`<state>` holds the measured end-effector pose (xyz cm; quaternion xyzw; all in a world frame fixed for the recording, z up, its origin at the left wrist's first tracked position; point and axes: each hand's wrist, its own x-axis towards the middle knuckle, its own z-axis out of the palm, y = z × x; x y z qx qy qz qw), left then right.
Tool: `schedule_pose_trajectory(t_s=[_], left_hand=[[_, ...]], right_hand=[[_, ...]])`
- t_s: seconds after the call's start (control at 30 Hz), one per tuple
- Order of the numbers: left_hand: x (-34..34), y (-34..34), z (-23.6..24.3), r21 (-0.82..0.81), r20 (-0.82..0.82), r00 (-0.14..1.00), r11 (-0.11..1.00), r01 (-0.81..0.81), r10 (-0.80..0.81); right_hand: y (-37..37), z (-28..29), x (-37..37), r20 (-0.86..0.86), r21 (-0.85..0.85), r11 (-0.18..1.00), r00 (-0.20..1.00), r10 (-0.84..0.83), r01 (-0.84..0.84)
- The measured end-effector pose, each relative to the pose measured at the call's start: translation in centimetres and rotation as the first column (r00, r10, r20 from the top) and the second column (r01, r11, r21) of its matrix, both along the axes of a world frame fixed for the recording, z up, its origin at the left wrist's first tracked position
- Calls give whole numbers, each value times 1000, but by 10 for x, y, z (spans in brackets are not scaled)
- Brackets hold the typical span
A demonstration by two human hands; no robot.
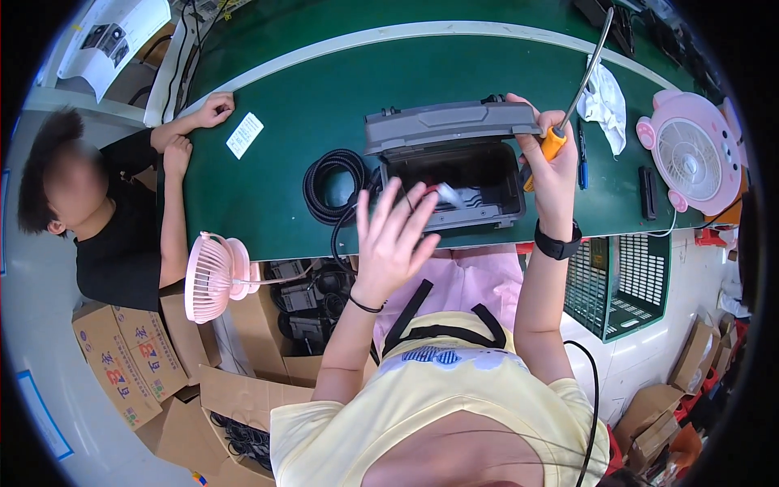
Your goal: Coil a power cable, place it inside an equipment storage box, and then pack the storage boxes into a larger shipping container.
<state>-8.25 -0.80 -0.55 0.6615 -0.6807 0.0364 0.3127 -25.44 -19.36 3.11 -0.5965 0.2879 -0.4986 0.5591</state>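
A dark grey plastic case (479, 217) stands before me on the green table, its hinged lid (454, 128) raised. My right hand (555, 174) is closed round the orange handle of a screwdriver (553, 146), whose long shaft points up and away, and its fingers also touch the lid's right end. With fingers spread and nothing held, my left hand (391, 243) hovers over the case's front left corner. Inside the case lies a small white and red thing (449, 195), too blurred to name. A coiled black corrugated hose (312, 191) rests left of the case.
Right of the case are a white cloth (604, 101), a blue pen (583, 162), a black oblong object (647, 193) and a pink fan (690, 158). A second pink fan (213, 277) and a seated person (114, 252) are at left. A green crate (625, 284) stands below right.
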Motion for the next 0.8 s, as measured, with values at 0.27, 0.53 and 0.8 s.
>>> schedule_pose_trajectory(t_s=[0.27, 0.53, 0.8], left_hand=[[6, -7, 0, -25, 48, 999, 999, 20, -19], [11, -9, 4, -38, 83, 997, 999, 7, -4], [32, -22, 2, 12, -89, 994, 997, 72, -71]], right_hand=[[-2, 2, 1, -5, 11, 1000, 1000, 14, -14], [-4, 5, 2, -57, 11, 1000, 998, -7, 8], [-51, -1, 16, -440, -9, 994, 892, -99, 106]])
